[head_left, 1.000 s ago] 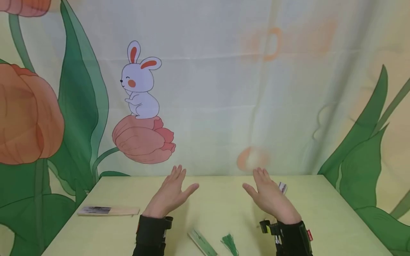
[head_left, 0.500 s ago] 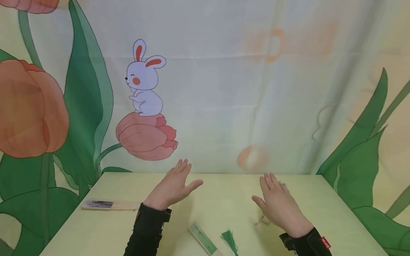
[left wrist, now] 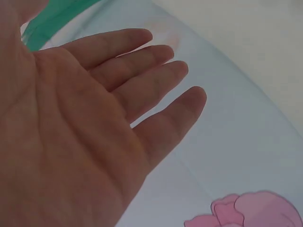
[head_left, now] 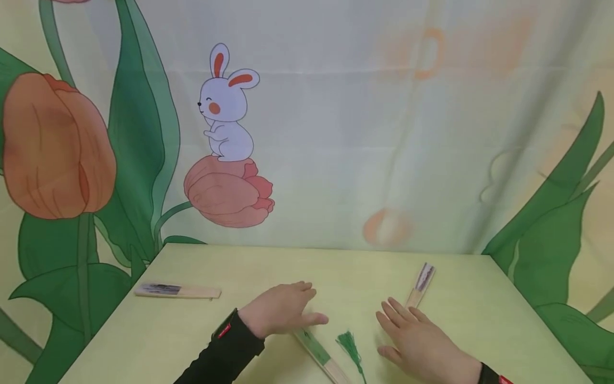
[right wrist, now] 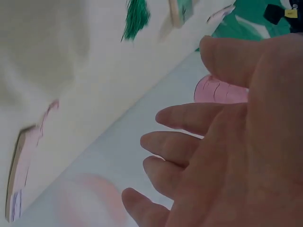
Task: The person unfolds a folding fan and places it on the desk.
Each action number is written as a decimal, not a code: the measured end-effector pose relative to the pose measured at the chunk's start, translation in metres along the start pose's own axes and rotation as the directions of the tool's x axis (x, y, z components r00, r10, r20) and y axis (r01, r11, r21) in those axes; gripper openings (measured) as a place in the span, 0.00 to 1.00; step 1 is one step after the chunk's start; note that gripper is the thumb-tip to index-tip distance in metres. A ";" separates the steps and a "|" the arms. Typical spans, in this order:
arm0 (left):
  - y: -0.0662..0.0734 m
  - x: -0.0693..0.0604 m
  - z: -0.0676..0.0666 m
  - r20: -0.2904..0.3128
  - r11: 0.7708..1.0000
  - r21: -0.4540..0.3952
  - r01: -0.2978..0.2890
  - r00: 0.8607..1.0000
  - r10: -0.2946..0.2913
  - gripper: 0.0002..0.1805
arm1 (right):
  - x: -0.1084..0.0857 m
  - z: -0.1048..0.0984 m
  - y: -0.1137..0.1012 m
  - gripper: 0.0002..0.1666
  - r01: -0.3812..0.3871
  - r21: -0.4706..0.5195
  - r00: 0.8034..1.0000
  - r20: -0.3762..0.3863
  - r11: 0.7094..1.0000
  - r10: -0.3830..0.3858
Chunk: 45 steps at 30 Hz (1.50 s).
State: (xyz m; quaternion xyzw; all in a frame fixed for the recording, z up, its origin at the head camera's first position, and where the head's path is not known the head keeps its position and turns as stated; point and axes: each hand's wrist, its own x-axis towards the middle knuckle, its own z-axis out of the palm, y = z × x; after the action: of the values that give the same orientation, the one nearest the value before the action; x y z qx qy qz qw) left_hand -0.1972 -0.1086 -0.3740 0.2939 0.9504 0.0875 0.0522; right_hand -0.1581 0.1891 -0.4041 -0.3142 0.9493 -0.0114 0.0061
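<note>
My left hand (head_left: 283, 309) is over the table with its fingers loosely extended, just above the far end of a green-and-wood folding fan (head_left: 316, 349), folded narrow. That hand hides the fan's tip, and the fan's near end runs out of view. The left wrist view shows the bare palm (left wrist: 85, 123), holding nothing. To the right of the fan lies a green tassel (head_left: 349, 345). My right hand (head_left: 422, 341), fingers spread, is near a second folded fan (head_left: 423, 281) with a purple-grey patch and partly covers its lower end. Nothing is in the right palm (right wrist: 222, 156).
A third folded fan (head_left: 177, 291) with a dark patch lies at the table's left. The pale yellow table (head_left: 345, 266) ends at a printed curtain (head_left: 326, 133) with a rabbit and tulips. A thin pinkish cord (right wrist: 46, 118) trails from the right-hand fan.
My left hand has come down and rightward over the green fan. My right hand has drawn nearer and lower, uncovering much of the right-hand fan. The head view has shifted slightly.
</note>
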 end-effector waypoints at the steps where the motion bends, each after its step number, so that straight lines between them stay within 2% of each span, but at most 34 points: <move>1: 0.002 -0.002 0.003 0.013 1.000 0.008 -0.002 1.000 0.002 0.41 | -0.001 0.002 -0.003 0.38 0.017 -0.005 1.000 0.009 1.000 -0.017; 6: 0.007 -0.010 0.017 0.039 0.998 0.048 -0.041 0.998 0.039 0.38 | -0.003 0.013 -0.017 0.39 0.073 -0.054 0.995 0.066 0.996 -0.069; 11: 0.009 -0.012 0.032 0.033 0.984 0.111 -0.139 0.990 0.136 0.31 | -0.003 0.028 -0.034 0.44 0.110 -0.098 0.988 0.119 0.989 -0.098; 16: 0.014 -0.010 0.047 0.057 0.960 0.179 -0.213 0.977 0.206 0.24 | -0.001 0.040 -0.049 0.45 0.120 -0.100 0.990 0.092 0.988 -0.111; 20: 0.017 -0.008 0.057 0.082 0.927 0.256 -0.276 0.961 0.263 0.20 | 0.001 0.048 -0.061 0.40 0.102 -0.032 0.994 0.040 0.994 -0.101; 23: 0.018 -0.006 0.063 0.075 0.911 0.295 -0.287 0.958 0.277 0.18 | 0.004 0.053 -0.069 0.38 0.083 0.011 0.996 0.022 0.996 -0.084; 27: 0.020 -0.004 0.071 0.067 0.887 0.354 -0.296 0.954 0.292 0.15 | 0.007 0.058 -0.076 0.40 0.046 0.019 0.998 0.034 0.999 -0.047; 32: 0.021 -0.002 0.080 0.055 0.835 0.454 -0.310 0.946 0.320 0.09 | 0.011 0.062 -0.077 0.39 -0.005 0.038 0.995 0.097 0.999 0.001; 35: 0.021 -0.001 0.084 0.038 0.802 0.499 -0.329 0.932 0.359 0.06 | 0.012 0.063 -0.076 0.38 -0.031 0.050 0.992 0.125 0.998 0.025; 38: 0.022 -0.001 0.085 0.032 0.773 0.522 -0.361 0.914 0.405 0.04 | 0.011 0.062 -0.075 0.39 -0.038 0.048 0.994 0.101 0.998 0.033; 41: 0.023 -0.002 0.085 0.030 0.764 0.525 -0.375 0.905 0.424 0.04 | 0.010 0.062 -0.075 0.40 -0.040 0.030 0.997 0.065 0.999 0.038; 43: 0.024 -0.002 0.085 0.023 0.771 0.517 -0.371 0.907 0.421 0.05 | 0.010 0.062 -0.075 0.40 -0.044 0.019 0.998 0.049 0.999 0.043; 45: 0.023 -0.002 0.086 0.013 0.778 0.508 -0.369 0.907 0.422 0.06 | 0.012 0.062 -0.076 0.39 -0.056 0.016 0.996 0.067 0.998 0.055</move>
State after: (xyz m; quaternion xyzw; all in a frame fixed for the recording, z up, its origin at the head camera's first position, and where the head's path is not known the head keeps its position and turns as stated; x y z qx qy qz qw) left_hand -0.1695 -0.0792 -0.4535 0.4854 0.8584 -0.1371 -0.0935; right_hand -0.1213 0.1201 -0.4645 -0.2879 0.9568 -0.0094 0.0408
